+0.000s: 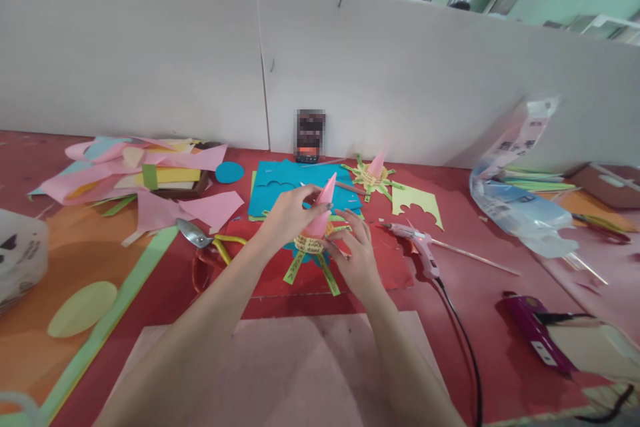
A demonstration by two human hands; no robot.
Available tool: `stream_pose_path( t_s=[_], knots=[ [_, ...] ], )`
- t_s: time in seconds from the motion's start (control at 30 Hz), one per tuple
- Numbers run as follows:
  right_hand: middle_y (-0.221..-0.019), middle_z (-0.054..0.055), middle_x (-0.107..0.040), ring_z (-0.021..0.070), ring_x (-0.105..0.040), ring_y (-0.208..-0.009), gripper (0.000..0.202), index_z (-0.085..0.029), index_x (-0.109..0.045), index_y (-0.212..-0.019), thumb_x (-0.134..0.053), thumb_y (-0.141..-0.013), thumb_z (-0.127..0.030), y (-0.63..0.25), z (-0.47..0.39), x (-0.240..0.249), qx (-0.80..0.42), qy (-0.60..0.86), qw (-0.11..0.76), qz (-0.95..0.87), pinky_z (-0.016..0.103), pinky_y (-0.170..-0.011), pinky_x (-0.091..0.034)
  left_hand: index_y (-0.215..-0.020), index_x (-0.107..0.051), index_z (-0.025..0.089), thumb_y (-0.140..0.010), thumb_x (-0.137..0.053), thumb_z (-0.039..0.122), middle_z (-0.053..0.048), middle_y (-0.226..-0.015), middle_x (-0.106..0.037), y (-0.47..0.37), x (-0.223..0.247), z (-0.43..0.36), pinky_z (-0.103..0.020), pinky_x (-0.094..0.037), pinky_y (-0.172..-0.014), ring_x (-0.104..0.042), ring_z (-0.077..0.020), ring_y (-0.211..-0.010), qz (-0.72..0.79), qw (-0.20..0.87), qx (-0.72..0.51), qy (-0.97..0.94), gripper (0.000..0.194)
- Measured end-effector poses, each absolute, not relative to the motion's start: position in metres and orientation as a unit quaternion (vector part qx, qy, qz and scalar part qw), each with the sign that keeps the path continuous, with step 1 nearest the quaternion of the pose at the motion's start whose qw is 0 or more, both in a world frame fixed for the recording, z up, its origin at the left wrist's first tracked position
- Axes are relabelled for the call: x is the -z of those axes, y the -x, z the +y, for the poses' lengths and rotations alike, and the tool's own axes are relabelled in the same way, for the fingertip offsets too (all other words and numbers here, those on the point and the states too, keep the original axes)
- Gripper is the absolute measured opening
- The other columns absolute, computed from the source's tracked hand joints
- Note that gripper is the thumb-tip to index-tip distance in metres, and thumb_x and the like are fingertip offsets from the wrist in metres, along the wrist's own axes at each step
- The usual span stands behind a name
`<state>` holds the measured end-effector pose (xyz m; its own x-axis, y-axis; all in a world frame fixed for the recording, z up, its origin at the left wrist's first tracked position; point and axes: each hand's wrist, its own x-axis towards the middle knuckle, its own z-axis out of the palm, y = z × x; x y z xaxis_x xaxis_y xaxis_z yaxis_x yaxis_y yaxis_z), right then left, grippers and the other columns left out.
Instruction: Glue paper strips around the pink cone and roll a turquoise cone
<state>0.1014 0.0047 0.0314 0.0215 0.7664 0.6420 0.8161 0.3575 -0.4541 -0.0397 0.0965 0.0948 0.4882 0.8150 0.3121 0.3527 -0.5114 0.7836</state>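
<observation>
A pink paper cone (329,195) stands on a yellow printed paper band (309,245), with green lettered strips (297,267) spreading out below it and blue paper beneath. My left hand (293,213) pinches the cone from the left between thumb and fingers. At the right side of the band, my right hand (354,250) has thumb and forefinger drawn together at its edge, the other fingers loosely bent. A second, similar paper piece with a pink cone (376,167) lies farther back. Red card (385,273) lies under the piece I hold.
Right of my hands lies a pink glue gun (423,250) with a trailing cord. Yellow-handled snips (197,235) rest at the left, near paper scraps (135,170). A phone (310,137) leans on the white partition (375,73). A purple power strip (537,333) sits at front right.
</observation>
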Motion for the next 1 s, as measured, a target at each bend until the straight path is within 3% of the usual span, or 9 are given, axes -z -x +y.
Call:
stream_pose_path(
  t_s=[0.57, 0.8, 1.0],
  knots=[
    [-0.124, 0.004, -0.049, 0.0241, -0.039, -0.120, 0.011, -0.025, -0.064, -0.084, -0.055, -0.082, -0.029, -0.101, 0.004, -0.033, 0.042, 0.555, 0.441, -0.704, 0.044, -0.096, -0.036, -0.093, -0.060, 0.020, -0.077, -0.055, 0.038, -0.003, -0.095, -0.066, 0.041, -0.089, 0.101, -0.025, -0.046, -0.074, -0.060, -0.0160, -0.086, 0.396, 0.311, -0.362, -0.784, 0.025],
    [-0.086, 0.006, -0.054, 0.0183, -0.050, -0.083, 0.017, -0.023, -0.067, -0.084, -0.055, -0.082, -0.035, -0.101, 0.006, -0.025, 0.055, 0.611, 0.394, -0.684, 0.034, -0.075, -0.041, -0.092, -0.057, 0.021, -0.073, -0.060, 0.033, -0.002, -0.095, -0.064, 0.041, -0.082, 0.101, -0.026, -0.047, -0.074, -0.060, -0.0163, -0.086, 0.406, 0.328, -0.330, -0.787, 0.023],
    [-0.083, 0.005, -0.053, 0.0180, -0.048, -0.080, 0.018, -0.024, -0.067, -0.087, -0.053, -0.084, -0.034, -0.100, 0.011, -0.017, 0.039, 0.609, 0.344, -0.714, 0.032, -0.072, -0.039, -0.093, -0.055, 0.021, -0.072, -0.060, 0.032, -0.002, -0.095, -0.064, 0.042, -0.079, 0.101, -0.026, -0.048, -0.073, -0.060, -0.0161, -0.086, 0.409, 0.339, -0.311, -0.788, 0.024]
  ],
)
